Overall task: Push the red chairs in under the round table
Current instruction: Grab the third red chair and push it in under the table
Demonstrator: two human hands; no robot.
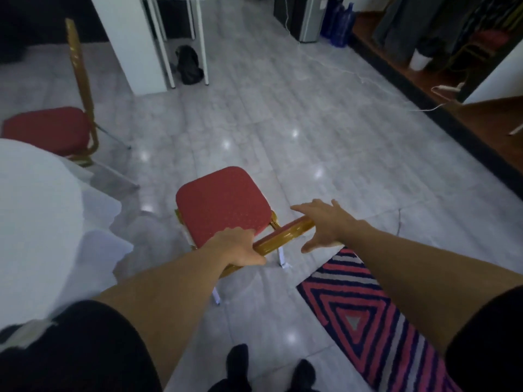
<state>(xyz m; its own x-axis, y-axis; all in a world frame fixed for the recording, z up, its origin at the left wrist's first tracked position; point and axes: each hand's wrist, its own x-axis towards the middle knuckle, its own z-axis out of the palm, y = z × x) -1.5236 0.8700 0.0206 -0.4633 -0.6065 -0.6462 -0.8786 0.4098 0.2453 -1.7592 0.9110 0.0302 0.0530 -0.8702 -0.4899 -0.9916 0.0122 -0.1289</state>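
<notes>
Gleaming grey marble floor (325, 108), striped rug (368, 321) beside red chair (220, 205).

Two upright red chairs (222, 205) beside table (34, 210)

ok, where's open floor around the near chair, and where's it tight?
Open: tiles beyond the near chair toward the white desk. Tight: left gap to the round table, the striped rug at right, far chair beside the table.

Glossy marble-look floor (325, 123), gold-lacquered chair frame (283, 236)
</notes>
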